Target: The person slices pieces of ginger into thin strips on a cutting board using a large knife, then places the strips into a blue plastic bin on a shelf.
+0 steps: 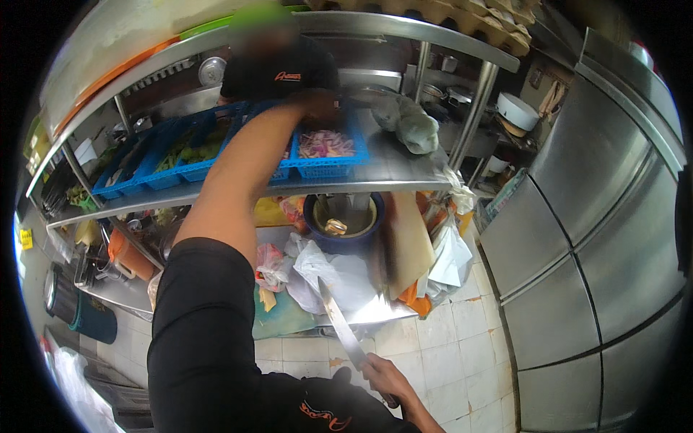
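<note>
My right hand (384, 374) is closed around the handle of a large kitchen knife (341, 325), its blade pointing up and away over the counter edge. My left arm stretches across the upper steel shelf. At its end, my left hand (318, 108) is dark and blurred above a blue plastic basket (326, 170) of sliced red onion (326, 144); its grip cannot be made out. Below the shelf, a white plastic bag (314, 262) lies near the blade tip, beside a green cutting board (284, 319) with a small yellowish piece (267, 299) on it.
Across the shelf (400, 173) stands a person in a black shirt (270, 70). Blue baskets with greens (200, 146) line its left; tied plastic bags (417, 130) lie right. Beneath are a dark blue bucket (346, 243) and an upright pale board (409, 243). Steel refrigerator doors (574, 243) stand at right.
</note>
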A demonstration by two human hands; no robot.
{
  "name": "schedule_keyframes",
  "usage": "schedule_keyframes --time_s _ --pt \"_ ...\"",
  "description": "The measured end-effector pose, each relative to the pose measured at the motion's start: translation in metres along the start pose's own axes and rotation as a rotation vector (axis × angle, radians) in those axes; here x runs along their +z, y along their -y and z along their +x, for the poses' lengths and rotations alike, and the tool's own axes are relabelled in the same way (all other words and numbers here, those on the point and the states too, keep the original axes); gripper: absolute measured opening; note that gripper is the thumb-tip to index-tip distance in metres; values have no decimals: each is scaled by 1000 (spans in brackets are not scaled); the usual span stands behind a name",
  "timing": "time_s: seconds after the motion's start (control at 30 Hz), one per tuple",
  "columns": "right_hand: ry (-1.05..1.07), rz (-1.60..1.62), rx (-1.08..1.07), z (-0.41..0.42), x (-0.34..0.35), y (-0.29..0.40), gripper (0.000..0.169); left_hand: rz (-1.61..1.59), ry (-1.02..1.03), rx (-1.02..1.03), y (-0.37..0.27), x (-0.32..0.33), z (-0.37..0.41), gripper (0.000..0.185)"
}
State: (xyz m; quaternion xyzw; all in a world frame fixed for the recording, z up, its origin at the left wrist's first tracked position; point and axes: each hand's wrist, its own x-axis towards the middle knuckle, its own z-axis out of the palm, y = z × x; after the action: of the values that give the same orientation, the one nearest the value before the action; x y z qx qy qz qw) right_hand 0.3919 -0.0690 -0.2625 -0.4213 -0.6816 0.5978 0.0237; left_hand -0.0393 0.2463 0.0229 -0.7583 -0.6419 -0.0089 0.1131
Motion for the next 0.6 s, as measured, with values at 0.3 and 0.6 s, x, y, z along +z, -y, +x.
schedule_keyframes --time_s 0.3,0.6 --pt "-48 47 65 -16 -8 -9 28 111 117 27 -18 3 9 34" --pt "-129 130 122 -29 -15 -10 22 -233 130 -76 -50 -75 -44 36"
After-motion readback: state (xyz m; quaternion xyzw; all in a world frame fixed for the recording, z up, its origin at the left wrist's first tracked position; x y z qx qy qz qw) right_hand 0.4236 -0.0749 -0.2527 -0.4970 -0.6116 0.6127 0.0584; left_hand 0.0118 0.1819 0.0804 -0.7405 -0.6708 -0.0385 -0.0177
